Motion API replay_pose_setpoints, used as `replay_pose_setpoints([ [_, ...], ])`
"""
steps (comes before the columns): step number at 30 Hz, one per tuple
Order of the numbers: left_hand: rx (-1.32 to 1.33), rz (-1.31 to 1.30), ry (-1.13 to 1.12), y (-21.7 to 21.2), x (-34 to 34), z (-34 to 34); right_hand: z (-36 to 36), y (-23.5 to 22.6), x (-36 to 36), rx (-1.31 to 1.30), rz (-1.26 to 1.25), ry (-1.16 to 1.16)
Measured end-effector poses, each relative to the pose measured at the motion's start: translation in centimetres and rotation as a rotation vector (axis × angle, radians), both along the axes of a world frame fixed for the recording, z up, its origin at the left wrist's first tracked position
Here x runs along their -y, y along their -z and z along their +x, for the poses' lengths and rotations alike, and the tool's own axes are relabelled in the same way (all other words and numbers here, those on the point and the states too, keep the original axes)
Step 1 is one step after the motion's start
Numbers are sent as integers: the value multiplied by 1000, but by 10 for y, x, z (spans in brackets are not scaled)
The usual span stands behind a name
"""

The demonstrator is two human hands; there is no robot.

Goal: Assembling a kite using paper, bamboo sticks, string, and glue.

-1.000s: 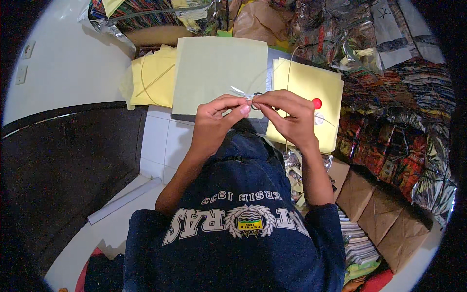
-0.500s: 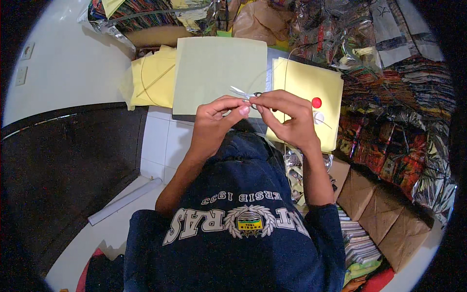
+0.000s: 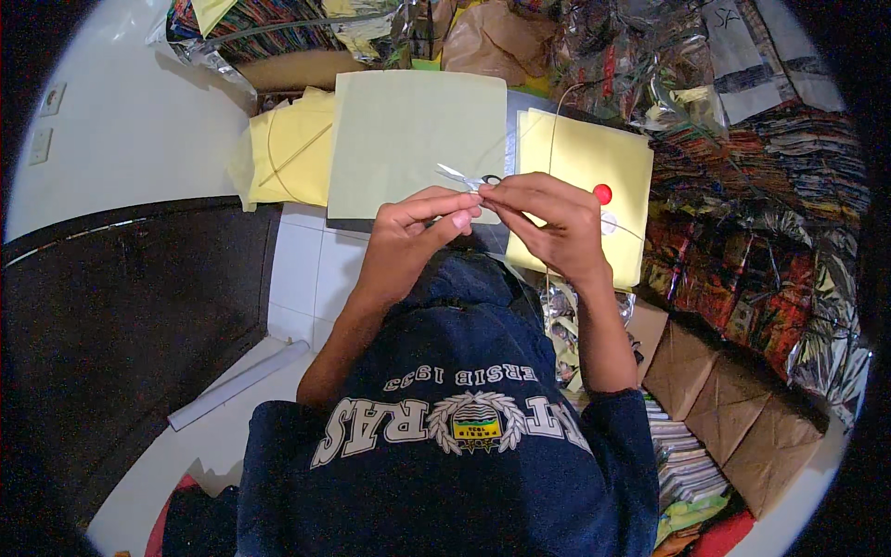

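Observation:
My right hand [image 3: 557,223] holds small scissors [image 3: 457,174]. Their silver blades point left, and a dark handle loop shows by the fingertips. My left hand [image 3: 408,237] meets it fingertip to fingertip, thumb and fingers pinched together; whatever lies in that pinch is too small to make out. A thin, pale, flexible strand [image 3: 553,130] arcs up beyond my right hand and runs down behind it. Under the hands lie a large pale greenish sheet [image 3: 418,139] and, to the right, a stack of yellow paper [image 3: 571,144].
On the yellow stack sit a red round cap [image 3: 603,194] and a whitish round piece [image 3: 608,224]. More yellow sheets [image 3: 302,139] with thin sticks lie at left. Bundled packets [image 3: 752,269] and a brown carton [image 3: 733,408] crowd the right. A white tube [image 3: 237,385] rests on the floor.
My left thumb has drawn in slightly, closer under the fingers. My right hand has shifted a little, covering more of the whitish piece. The strand has swayed slightly right at its top.

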State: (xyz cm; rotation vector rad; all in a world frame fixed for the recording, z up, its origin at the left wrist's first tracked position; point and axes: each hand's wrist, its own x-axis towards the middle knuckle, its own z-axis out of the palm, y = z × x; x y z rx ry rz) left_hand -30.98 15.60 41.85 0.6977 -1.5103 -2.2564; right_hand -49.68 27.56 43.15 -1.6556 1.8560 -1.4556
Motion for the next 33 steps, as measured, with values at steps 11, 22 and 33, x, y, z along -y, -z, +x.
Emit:
replay_pose_setpoints([
  [11,40,-99,49,-6,2,1,1,2,-1,-68,-5,-3],
  [22,26,-146,-62,-2,-3,-7,2,-1,2,-75,-29,-15],
  [33,-88,-288,-204,4,-9,-18,4,-5,3,63,-13,14],
])
